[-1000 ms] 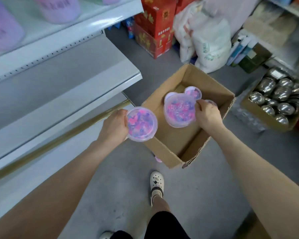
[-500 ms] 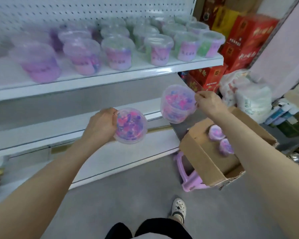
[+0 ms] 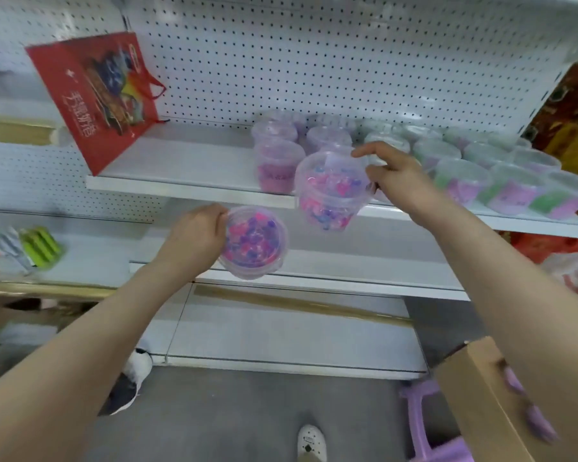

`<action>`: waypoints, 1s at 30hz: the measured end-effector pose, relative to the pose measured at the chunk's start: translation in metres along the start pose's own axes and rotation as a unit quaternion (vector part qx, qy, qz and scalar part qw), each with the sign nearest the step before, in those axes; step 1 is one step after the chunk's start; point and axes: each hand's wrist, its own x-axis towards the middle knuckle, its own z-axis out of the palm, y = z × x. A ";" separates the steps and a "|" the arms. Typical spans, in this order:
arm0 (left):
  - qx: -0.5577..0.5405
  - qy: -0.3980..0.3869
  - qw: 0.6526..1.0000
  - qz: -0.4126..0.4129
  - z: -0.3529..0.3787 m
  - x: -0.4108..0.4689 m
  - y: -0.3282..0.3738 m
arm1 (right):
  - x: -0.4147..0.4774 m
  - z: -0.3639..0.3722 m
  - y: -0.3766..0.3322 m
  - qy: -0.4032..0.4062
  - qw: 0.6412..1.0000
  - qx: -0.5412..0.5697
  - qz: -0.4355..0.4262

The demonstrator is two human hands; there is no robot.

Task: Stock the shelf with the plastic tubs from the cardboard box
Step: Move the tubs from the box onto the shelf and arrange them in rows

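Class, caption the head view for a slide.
Left hand holds one tub; right hand holds another tub before the shelf.

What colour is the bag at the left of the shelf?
The bag is red, with a multicoloured print; the head view shows it.

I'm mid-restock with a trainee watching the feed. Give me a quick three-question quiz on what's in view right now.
1. True or false: the left hand and the right hand each hold a tub, the left tub and the right tub.
2. What stands at the left end of the shelf where the stocked tubs sit? A) metal bowls B) a red bag C) a white sack
3. Fill in: the tub held nearer that shelf's front edge is the ____ tub.

Key: 1 true; 2 B; 3 right.
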 end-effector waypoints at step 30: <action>0.021 0.025 0.969 -0.244 0.005 0.224 -0.158 | 0.367 0.236 -0.058 -0.155 0.970 -0.181 -0.046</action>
